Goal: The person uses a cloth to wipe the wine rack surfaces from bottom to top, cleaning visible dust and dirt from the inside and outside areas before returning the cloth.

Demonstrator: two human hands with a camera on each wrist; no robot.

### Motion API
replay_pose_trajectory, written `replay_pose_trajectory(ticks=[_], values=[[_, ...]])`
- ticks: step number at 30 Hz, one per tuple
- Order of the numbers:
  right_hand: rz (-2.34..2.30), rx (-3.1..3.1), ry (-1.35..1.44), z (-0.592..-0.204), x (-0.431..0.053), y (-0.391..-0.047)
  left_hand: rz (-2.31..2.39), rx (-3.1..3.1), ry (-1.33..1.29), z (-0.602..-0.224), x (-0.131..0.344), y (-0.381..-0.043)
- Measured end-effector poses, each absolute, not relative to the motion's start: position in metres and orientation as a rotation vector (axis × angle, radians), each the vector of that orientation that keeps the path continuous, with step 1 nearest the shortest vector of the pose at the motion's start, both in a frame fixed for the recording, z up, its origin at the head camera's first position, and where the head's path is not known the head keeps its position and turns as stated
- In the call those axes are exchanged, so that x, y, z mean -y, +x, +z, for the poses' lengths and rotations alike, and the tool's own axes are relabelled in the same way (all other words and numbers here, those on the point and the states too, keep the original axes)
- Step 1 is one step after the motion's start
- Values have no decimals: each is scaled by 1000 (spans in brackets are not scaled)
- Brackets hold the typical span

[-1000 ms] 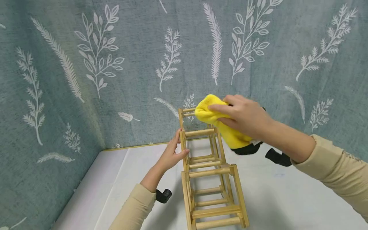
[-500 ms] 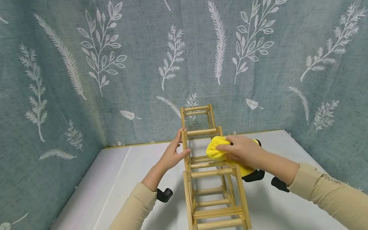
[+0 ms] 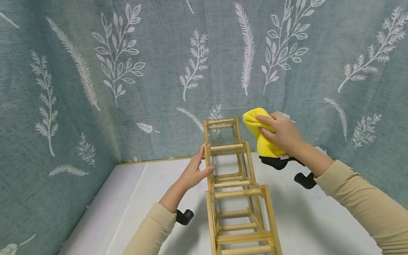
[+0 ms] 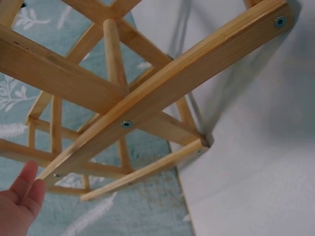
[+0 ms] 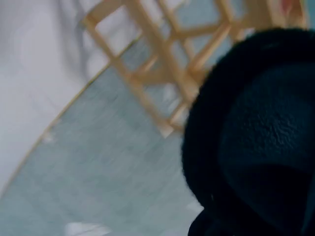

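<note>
A folding wooden rack [image 3: 242,194] with several crossed slats and round rungs stands on the white surface. My left hand [image 3: 190,173] holds its left side, thumb at the front of an upright and fingers on its outer side. In the left wrist view, fingertips of the left hand [image 4: 23,201] meet the lower end of a slat [image 4: 162,86]. My right hand [image 3: 282,132] grips a bunched yellow and black cloth [image 3: 267,143] with a small white label, in the air right of the rack's upper part. Dark cloth [image 5: 266,132] fills much of the right wrist view.
The white surface [image 3: 140,202] lies under the rack and ends at a yellowish edge. A blue-green curtain [image 3: 153,85] with white leaf patterns hangs behind and at the sides. A black wrist-worn device [image 3: 185,216] shows at the left sleeve, another black device [image 3: 305,180] near the right.
My right hand brought the cloth down to the rack's right side, then lifted it up and right, away from the wood. The left hand has kept its place on the rack.
</note>
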State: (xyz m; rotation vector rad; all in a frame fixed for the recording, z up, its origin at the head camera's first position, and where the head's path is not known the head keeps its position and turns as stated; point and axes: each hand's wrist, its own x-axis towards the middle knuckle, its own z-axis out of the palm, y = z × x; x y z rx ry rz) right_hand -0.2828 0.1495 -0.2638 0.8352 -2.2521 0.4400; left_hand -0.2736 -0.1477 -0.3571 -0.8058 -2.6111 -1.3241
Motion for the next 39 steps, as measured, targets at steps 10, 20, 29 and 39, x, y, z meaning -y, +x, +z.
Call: replay_pose_trajectory(ticks=[10, 20, 29, 39], values=[[200, 2329, 1032, -280, -120, -269, -1361, 2582, -814, -355, 145, -272], [-6, 2360, 1071, -259, -89, -276, -1352, 2576, -804, -356, 144, -271], [-1, 2430, 1140, -256, -58, -281, -1319, 2609, -815, -355, 144, -269], [272, 2263, 1071, -238, -66, -281, -1333, 2592, -891, -353, 150, -269]])
